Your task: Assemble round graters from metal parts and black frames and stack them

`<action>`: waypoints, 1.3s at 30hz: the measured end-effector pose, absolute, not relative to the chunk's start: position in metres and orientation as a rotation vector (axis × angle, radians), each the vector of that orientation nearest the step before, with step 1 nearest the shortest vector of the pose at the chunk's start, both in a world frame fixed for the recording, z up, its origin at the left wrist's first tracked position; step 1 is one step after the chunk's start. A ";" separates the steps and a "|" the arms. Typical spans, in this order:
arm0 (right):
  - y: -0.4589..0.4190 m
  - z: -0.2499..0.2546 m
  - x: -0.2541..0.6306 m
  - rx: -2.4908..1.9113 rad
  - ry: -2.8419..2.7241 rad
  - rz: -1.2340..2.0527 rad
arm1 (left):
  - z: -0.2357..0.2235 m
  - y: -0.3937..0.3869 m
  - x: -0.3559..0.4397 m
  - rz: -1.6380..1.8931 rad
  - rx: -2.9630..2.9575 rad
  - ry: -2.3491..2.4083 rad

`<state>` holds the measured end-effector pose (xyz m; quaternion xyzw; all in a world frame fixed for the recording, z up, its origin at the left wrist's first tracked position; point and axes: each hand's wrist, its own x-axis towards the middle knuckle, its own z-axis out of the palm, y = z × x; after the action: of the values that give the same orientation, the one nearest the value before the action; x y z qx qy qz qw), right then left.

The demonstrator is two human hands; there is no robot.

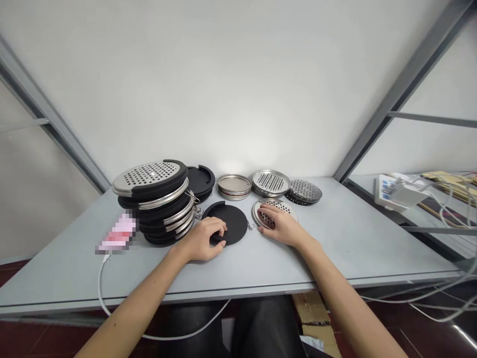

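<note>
My left hand (204,239) has its fingers curled over the near left edge of a black round holder (234,223), which lies flat with a raised rim along one side. My right hand (279,224) grips a round metal grater disc (286,205) with punched holes, its fingers and thumb at the disc's left side. That disc lies flat on the table, possibly on others under it. A small metal clip (251,225) lies between the two, at the holder's right edge.
On the left stands a tall stack of black holders with grater discs (156,174). Behind are more black holders (201,179), plain-topped metal discs (234,183), slotted discs (271,182) and coarse grater discs (306,191). A cable (101,278) runs from a blurred pink object (118,233). A power strip (391,191) sits at right.
</note>
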<state>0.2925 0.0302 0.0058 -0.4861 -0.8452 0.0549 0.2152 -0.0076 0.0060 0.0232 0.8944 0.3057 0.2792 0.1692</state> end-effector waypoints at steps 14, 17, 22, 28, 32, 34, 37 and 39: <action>0.020 0.001 0.273 -1.011 -2.274 0.007 | 0.017 0.009 -0.003 0.909 2.507 0.838; 0.018 -0.002 0.265 -0.846 -2.324 0.031 | 0.016 0.010 -0.001 0.977 2.445 0.833; 0.013 -0.002 0.254 -0.640 -2.464 0.017 | 0.013 0.013 0.001 0.986 2.381 0.882; 0.005 0.005 0.250 -0.610 -2.503 0.126 | 0.008 0.018 0.003 0.973 2.416 1.017; 0.010 0.007 0.257 -0.763 -2.260 0.269 | 0.011 0.017 0.006 0.988 2.496 1.039; 0.016 0.004 0.261 -0.910 -2.070 0.255 | 0.012 0.016 0.007 1.005 2.514 1.044; 0.026 -0.003 0.264 -1.179 -1.881 0.180 | 0.012 0.014 0.008 1.042 2.521 1.056; 0.032 -0.008 0.265 -1.311 -1.847 0.182 | 0.013 0.014 0.007 1.037 2.535 1.059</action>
<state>0.2647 0.0319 -0.0077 -0.5232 -0.7372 0.0725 0.4213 0.0069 0.0138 0.0126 0.8587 0.3589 0.3512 0.1025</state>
